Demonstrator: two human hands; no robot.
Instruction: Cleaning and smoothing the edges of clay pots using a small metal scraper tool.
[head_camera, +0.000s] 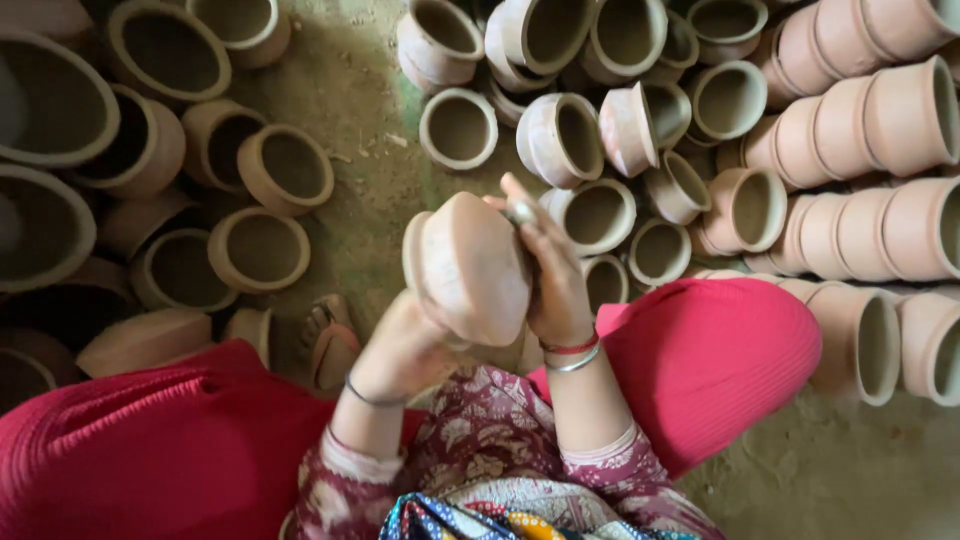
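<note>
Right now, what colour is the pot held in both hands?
Pale terracotta pink, unglazed clay pot, seen best in the head view.

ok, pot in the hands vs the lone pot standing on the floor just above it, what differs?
The held pot is up off the ground, supported by the left hand and touched by the right hand; the floor pot stands alone on the dirt. The held pot is tipped, showing its outer wall and base; the floor pot sits upright, mouth open to the camera. Both are pale, unglazed clay with a thick rim.
</note>
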